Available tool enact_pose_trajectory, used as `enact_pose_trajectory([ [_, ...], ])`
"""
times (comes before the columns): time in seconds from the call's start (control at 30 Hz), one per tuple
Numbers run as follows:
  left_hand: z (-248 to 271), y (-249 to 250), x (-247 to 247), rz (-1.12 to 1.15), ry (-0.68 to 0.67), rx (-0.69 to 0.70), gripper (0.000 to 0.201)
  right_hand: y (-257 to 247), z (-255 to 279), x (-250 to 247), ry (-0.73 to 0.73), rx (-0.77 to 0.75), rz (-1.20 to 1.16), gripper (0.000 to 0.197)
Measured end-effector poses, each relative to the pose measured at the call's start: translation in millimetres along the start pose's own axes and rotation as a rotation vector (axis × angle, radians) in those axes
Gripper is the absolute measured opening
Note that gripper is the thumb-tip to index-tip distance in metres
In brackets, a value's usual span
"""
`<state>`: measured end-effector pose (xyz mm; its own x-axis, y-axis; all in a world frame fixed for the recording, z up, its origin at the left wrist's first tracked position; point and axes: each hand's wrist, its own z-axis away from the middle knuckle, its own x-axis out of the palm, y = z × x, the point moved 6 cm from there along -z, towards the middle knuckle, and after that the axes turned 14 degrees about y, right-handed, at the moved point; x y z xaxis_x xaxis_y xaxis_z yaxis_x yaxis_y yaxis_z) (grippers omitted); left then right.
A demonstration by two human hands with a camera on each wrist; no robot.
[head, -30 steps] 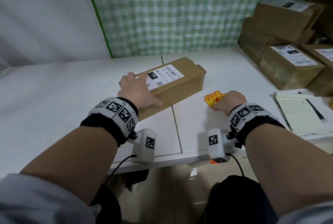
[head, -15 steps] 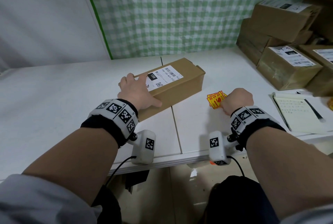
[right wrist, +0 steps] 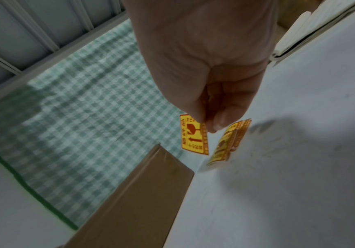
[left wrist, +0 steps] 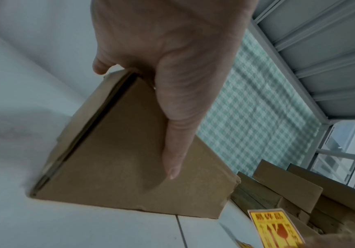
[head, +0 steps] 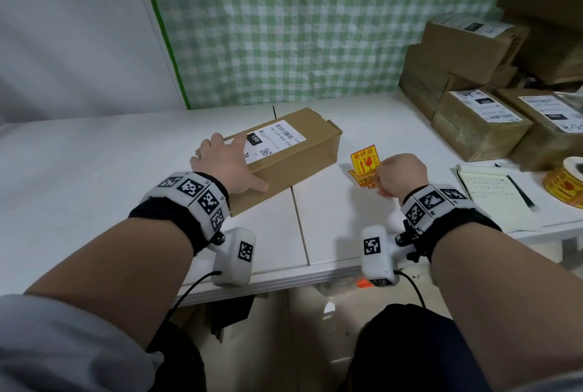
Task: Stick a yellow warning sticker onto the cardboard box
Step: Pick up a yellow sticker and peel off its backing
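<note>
A long cardboard box (head: 293, 154) with a white shipping label lies at an angle on the white table (head: 94, 186). My left hand (head: 227, 161) rests on its near left end, fingers flat on top and thumb straight along the front side (left wrist: 172, 134). To the right of the box, my right hand (head: 378, 175) pinches one yellow warning sticker (head: 364, 161) by its edge and holds it upright just above the table. The pinch shows plainly in the right wrist view (right wrist: 210, 124). More yellow stickers (head: 362, 181) lie flat on the table below it.
Several taped cardboard boxes (head: 473, 76) are stacked at the back right. A roll of yellow stickers (head: 568, 180) and a notepad with a pen (head: 495, 199) lie at the right edge. A green checked curtain (head: 284, 28) hangs behind the table.
My right hand has lifted one yellow sticker off the little pile and tilted it upright. The left hand and the box have stayed put.
</note>
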<state>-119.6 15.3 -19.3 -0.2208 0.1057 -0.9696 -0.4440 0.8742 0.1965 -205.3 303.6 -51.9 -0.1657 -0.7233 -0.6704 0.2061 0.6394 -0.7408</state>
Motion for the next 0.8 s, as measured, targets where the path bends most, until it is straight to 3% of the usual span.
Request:
enact_pose_trajectory([
  [0.13,6.0,-7.8,-3.3,-0.100,-0.043,0.030,0.104,-17.1,30.1,5.2,-0.103,0.014,-0.356,0.025],
  [0.23,15.1,-4.5,-14.7,-0.086,0.048,0.100,0.090,-30.1,54.7,10.8,-0.239,0.030,-0.562,0.016],
  [0.33,29.4,13.4,-33.7,0.224,0.195,0.217,0.072,-42.1,76.9,21.3,-0.356,0.041,-0.659,0.011],
  [0.43,46.7,33.9,-39.4,0.508,0.129,0.325,0.053,-53.8,96.6,33.1,-0.451,0.056,-0.743,0.010],
  [0.5,52.4,36.5,-36.7,0.693,0.045,0.261,0.037,-61.5,107.6,38.3,-0.496,0.061,-0.803,0.012],
  [0.57,56.7,33.4,-32.8,1.005,-0.087,0.094,0.022,-67.1,115.5,41.1,-0.521,0.063,-0.844,0.013],
  [0.63,58.4,27.8,-30.9,1.254,-0.156,-0.039,0.019,-69.5,119.5,41.9,-0.535,0.066,-0.878,0.014],
  [0.7,57.2,20.6,-30.6,1.357,-0.143,-0.122,0.023,-70.0,122.7,41.0,-0.550,0.070,-0.901,0.012],
  [0.8,57.1,16.9,-32.7,1.393,-0.119,-0.141,0.022,-69.5,127.4,39.2,-0.566,0.055,-0.888,0.011],
])
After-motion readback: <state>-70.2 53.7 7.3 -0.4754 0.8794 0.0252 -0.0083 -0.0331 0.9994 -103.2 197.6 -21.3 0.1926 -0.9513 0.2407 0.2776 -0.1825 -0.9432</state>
